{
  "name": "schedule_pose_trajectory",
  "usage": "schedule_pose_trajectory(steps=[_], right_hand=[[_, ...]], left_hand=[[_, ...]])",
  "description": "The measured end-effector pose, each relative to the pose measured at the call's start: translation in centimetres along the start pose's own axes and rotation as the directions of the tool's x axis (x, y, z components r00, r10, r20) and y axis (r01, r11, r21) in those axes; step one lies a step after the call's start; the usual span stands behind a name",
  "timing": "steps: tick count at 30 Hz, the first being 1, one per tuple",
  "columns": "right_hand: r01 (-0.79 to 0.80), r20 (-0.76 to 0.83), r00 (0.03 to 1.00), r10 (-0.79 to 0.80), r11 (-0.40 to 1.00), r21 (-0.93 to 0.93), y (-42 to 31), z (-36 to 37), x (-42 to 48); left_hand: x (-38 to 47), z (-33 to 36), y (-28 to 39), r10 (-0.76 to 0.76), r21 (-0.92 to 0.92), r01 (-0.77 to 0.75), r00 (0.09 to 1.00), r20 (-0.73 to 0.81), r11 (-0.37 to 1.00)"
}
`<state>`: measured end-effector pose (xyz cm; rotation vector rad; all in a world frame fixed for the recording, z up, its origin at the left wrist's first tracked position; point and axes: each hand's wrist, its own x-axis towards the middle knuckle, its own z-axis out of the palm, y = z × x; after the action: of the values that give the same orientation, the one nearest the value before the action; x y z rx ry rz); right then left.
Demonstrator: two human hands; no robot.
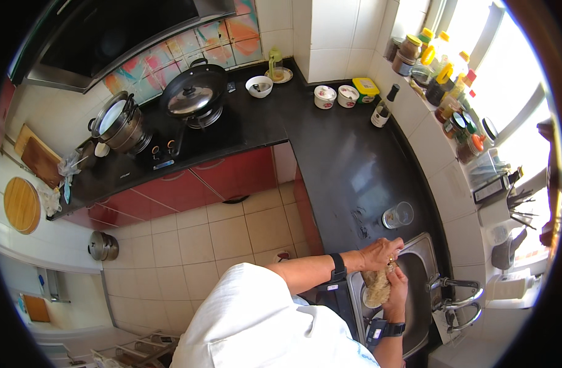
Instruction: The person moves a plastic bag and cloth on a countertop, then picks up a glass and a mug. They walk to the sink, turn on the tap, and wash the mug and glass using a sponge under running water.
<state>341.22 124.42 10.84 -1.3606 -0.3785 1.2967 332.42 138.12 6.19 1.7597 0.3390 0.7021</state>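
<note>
Over the stainless steel sink (pixel 421 294), both hands are on a pale, shaggy, fibrous bundle (pixel 377 287) whose exact kind I cannot tell. My left hand (pixel 381 254) grips its upper end near the sink's corner. My right hand (pixel 396 287) holds its side, fingers closed on it. Just below the bundle, a white round dish (pixel 369 300) shows in part within the sink. An upright drinking glass (pixel 398 215) stands on the black countertop beyond my left hand.
A chrome faucet (pixel 460 294) rises at the sink's right. Jars and bottles crowd the windowsill (pixel 467 184). A dark glass bottle (pixel 385 106), two lidded pots (pixel 336 97) and a white bowl (pixel 259 87) sit on the counter. A lidded wok (pixel 193 92) rests on the stove.
</note>
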Motion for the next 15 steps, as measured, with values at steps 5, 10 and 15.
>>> schedule_pose_trajectory(steps=[5, 10, 15], right_hand=[[0.318, 0.278, 0.826, -0.491, -0.002, -0.948, 0.4, 2.9, 1.5], [0.512, 0.448, 0.848, -0.282, 0.225, -0.829, 1.0, 5.3, 3.9], [0.081, 0.017, 0.997, -0.081, 0.921, -0.382, 1.4, 5.2, 5.9]], left_hand=[[0.5, -3.2, -0.7, -0.073, 0.1, 0.077, 0.996, -0.049, 0.992], [1.1, -5.2, 0.0, -0.022, 0.166, 0.017, 0.999, 0.025, 0.986], [0.7, -7.8, -1.3, 0.049, 0.027, -0.048, 0.998, -0.037, 0.999]])
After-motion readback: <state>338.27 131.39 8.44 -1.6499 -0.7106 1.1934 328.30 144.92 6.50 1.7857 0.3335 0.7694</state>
